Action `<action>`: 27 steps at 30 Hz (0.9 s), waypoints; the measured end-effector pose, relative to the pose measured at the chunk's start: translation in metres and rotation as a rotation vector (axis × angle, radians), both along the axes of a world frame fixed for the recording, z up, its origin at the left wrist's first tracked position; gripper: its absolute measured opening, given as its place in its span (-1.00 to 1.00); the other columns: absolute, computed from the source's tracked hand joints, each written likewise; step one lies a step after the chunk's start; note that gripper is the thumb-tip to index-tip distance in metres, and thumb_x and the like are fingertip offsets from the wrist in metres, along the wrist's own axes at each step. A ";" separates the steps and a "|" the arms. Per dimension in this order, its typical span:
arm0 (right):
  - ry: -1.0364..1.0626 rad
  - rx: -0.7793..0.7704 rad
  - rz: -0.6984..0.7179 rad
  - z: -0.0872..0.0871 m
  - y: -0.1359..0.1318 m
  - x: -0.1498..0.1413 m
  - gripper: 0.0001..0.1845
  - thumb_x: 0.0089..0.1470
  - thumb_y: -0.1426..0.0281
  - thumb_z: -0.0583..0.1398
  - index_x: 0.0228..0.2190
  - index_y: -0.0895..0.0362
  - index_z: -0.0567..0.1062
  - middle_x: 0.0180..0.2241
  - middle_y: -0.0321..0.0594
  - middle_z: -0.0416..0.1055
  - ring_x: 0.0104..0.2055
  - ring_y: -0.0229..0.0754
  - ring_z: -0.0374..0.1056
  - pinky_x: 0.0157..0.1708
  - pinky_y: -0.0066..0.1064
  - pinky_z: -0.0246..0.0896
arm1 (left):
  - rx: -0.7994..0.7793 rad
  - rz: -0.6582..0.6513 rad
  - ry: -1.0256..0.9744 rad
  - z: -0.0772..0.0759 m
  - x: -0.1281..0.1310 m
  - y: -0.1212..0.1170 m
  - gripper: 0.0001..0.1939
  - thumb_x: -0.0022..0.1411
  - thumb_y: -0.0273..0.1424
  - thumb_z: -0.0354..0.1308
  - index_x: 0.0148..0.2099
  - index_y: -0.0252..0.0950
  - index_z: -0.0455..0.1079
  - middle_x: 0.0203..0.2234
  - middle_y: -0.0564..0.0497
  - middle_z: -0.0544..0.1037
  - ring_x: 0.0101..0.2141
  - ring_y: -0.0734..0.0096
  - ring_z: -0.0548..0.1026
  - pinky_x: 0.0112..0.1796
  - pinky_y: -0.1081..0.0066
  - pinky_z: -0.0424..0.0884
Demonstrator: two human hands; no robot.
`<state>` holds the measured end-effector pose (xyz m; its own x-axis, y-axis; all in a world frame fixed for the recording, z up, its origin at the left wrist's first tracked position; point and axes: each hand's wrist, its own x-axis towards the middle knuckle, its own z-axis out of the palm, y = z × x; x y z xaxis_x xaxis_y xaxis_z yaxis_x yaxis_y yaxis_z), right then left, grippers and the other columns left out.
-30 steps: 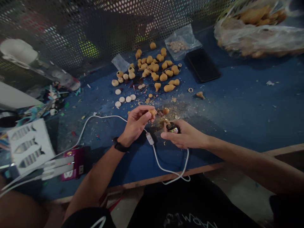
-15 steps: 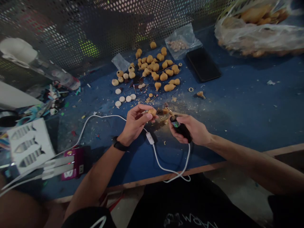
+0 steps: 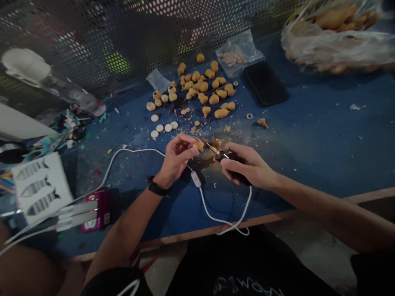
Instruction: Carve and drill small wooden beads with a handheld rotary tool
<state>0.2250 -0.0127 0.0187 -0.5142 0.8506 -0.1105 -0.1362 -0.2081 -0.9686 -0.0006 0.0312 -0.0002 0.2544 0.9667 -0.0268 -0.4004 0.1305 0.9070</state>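
Observation:
My left hand [image 3: 175, 158] pinches a small tan wooden piece [image 3: 198, 145] between thumb and fingertips, just above the blue table [image 3: 324, 139]. My right hand [image 3: 247, 165] is wrapped round a black corded rotary tool [image 3: 230, 158], its thin bit pointing left at the piece. A white cable with an inline switch [image 3: 195, 179] runs from the tool under my hands and loops over the table's front edge. Another tan piece [image 3: 216, 143] lies just behind the bit, amid sawdust.
A heap of tan gourd-shaped pieces [image 3: 210, 92] and pale discs [image 3: 163, 127] lies behind my hands. A black phone [image 3: 266, 83], clear bags [image 3: 236, 55], a large plastic bag of pieces [image 3: 336, 37], a perforated metal screen [image 3: 123, 37], a magenta power strip [image 3: 97, 209].
My right hand turned over and regripped the tool, fingers now on top, and brought the bit left toward the piece. My left hand stayed nearly still.

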 end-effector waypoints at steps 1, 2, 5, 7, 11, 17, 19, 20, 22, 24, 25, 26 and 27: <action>-0.004 0.002 -0.006 -0.001 0.000 0.000 -0.73 0.35 0.17 0.26 -0.22 0.09 0.38 -0.60 -0.45 0.39 -0.69 -0.40 0.24 -0.70 -0.53 0.11 | 0.004 -0.002 -0.004 0.000 0.000 0.000 -0.67 -0.06 -0.33 0.63 -0.30 -0.23 0.57 -0.37 0.10 0.67 -0.42 0.57 0.60 -0.37 0.57 0.50; -0.006 0.003 -0.010 -0.001 0.000 0.000 -0.73 0.34 0.17 0.27 -0.23 0.09 0.38 -0.60 -0.45 0.39 -0.70 -0.40 0.24 -0.70 -0.54 0.10 | 0.010 -0.002 -0.005 0.000 0.000 0.000 -0.67 -0.05 -0.33 0.63 -0.29 -0.23 0.58 -0.38 0.10 0.67 -0.43 0.57 0.60 -0.38 0.57 0.50; -0.024 0.000 -0.014 -0.001 0.000 0.000 -0.72 0.33 0.17 0.28 -0.25 0.08 0.37 -0.61 -0.45 0.39 -0.70 -0.39 0.24 -0.71 -0.55 0.10 | 0.019 0.008 0.002 -0.001 0.000 0.001 -0.67 -0.04 -0.31 0.63 -0.29 -0.24 0.57 -0.38 0.10 0.67 -0.45 0.57 0.60 -0.40 0.58 0.51; -0.041 -0.007 -0.016 0.000 0.000 0.000 -0.72 0.32 0.16 0.28 -0.25 0.08 0.37 -0.61 -0.45 0.39 -0.70 -0.39 0.24 -0.71 -0.55 0.10 | 0.010 0.004 0.001 0.000 -0.001 0.000 -0.65 -0.05 -0.30 0.63 -0.29 -0.25 0.55 -0.36 0.10 0.67 -0.44 0.57 0.61 -0.39 0.57 0.53; -0.046 -0.037 -0.020 0.000 -0.001 0.000 -0.70 0.32 0.12 0.26 -0.25 0.09 0.38 -0.63 -0.44 0.39 -0.72 -0.39 0.21 -0.72 -0.55 0.08 | -0.013 -0.020 0.005 0.002 -0.001 -0.001 -0.62 -0.05 -0.30 0.63 -0.30 -0.26 0.50 -0.31 0.10 0.66 -0.41 0.53 0.65 -0.37 0.55 0.55; -0.040 -0.090 -0.028 -0.001 0.000 -0.002 -0.70 0.32 0.12 0.23 -0.27 0.08 0.36 -0.65 -0.43 0.40 -0.74 -0.38 0.19 -0.74 -0.54 0.05 | 0.008 -0.030 0.024 0.001 -0.002 -0.001 -0.61 -0.06 -0.29 0.63 -0.31 -0.25 0.49 -0.34 0.10 0.63 -0.38 0.52 0.63 -0.34 0.53 0.55; -0.039 -0.114 -0.032 -0.002 0.000 -0.002 -0.69 0.31 0.11 0.24 -0.28 0.07 0.36 -0.66 -0.43 0.40 -0.75 -0.38 0.18 -0.75 -0.53 0.04 | 0.024 -0.016 0.030 0.000 -0.002 0.000 -0.60 -0.08 -0.29 0.63 -0.31 -0.25 0.48 -0.35 0.10 0.63 -0.37 0.53 0.61 -0.30 0.52 0.54; -0.036 -0.124 -0.032 -0.002 0.000 -0.002 -0.69 0.31 0.11 0.24 -0.28 0.07 0.36 -0.66 -0.43 0.39 -0.75 -0.37 0.18 -0.75 -0.53 0.03 | 0.031 -0.009 0.033 0.000 -0.002 0.000 -0.59 -0.09 -0.28 0.64 -0.30 -0.25 0.48 -0.36 0.10 0.63 -0.37 0.53 0.60 -0.29 0.51 0.54; -0.021 -0.140 -0.031 -0.002 0.000 -0.002 -0.69 0.30 0.10 0.25 -0.28 0.07 0.36 -0.67 -0.43 0.39 -0.76 -0.37 0.18 -0.76 -0.53 0.01 | 0.039 -0.004 0.038 -0.001 -0.002 0.001 -0.58 -0.09 -0.28 0.64 -0.29 -0.24 0.49 -0.36 0.09 0.62 -0.36 0.53 0.58 -0.26 0.48 0.53; -0.003 -0.151 -0.025 -0.003 0.001 -0.002 -0.69 0.30 0.10 0.25 -0.29 0.07 0.36 -0.67 -0.42 0.40 -0.76 -0.37 0.18 -0.77 -0.53 0.00 | 0.036 -0.011 0.039 0.000 -0.002 0.001 -0.57 -0.10 -0.28 0.64 -0.28 -0.24 0.48 -0.36 0.09 0.62 -0.36 0.52 0.57 -0.24 0.47 0.52; 0.004 -0.157 -0.021 -0.003 0.001 -0.002 -0.69 0.30 0.10 0.25 -0.29 0.07 0.36 -0.67 -0.42 0.40 -0.76 -0.37 0.18 -0.77 -0.53 0.00 | 0.033 -0.015 0.038 0.000 -0.002 0.001 -0.57 -0.10 -0.27 0.64 -0.28 -0.24 0.48 -0.36 0.09 0.63 -0.36 0.52 0.56 -0.24 0.47 0.52; 0.009 -0.163 -0.018 -0.003 0.001 -0.002 -0.69 0.30 0.11 0.25 -0.30 0.07 0.36 -0.67 -0.42 0.40 -0.76 -0.37 0.18 -0.77 -0.53 0.00 | 0.029 -0.017 0.036 0.001 -0.002 0.001 -0.57 -0.10 -0.27 0.64 -0.28 -0.24 0.48 -0.36 0.08 0.62 -0.36 0.52 0.57 -0.24 0.46 0.52; 0.012 -0.168 -0.017 -0.004 0.001 -0.002 -0.69 0.30 0.11 0.25 -0.30 0.07 0.36 -0.67 -0.42 0.40 -0.76 -0.37 0.18 -0.77 -0.53 0.00 | 0.025 -0.017 0.032 0.001 -0.002 0.001 -0.56 -0.10 -0.28 0.64 -0.28 -0.24 0.48 -0.36 0.08 0.62 -0.35 0.51 0.57 -0.24 0.47 0.52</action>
